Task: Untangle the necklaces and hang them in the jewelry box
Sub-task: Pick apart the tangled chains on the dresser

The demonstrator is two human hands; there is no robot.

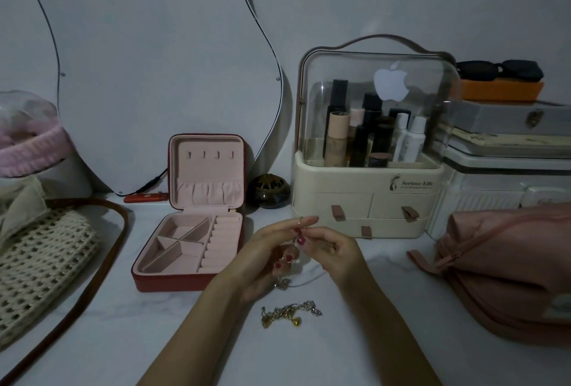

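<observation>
The only writing that can be read is on the cream cosmetics organiser at the far right of the table: "Serious Life" in dark script beside a small emblem, with a line of smaller print under it too fine to read. On its clear domed lid sits a white apple-shaped logo sticker. The bottles inside carry no label that can be made out.

Both hands are raised just above the table, near the middle, fingertips meeting. The left hand is turned palm inward, its longer fingers fairly straight and pointing right, its thumb and lower fingers curled in; the nails are painted red. The right hand faces it, fingers bent toward the left hand. Each grip is a narrow pinch closed on a thin silver necklace, whose chain hangs from between the fingertips and trails onto the table below the hands, with a small cluster at its low point.

A second tangle of gold and silver necklaces lies loose on the table, nearer than the hands and apart from them.

The jewelry box, red outside and pink inside, stands open to the left of the hands, its lid upright with a row of small hooks near the top, none bearing a chain.
</observation>
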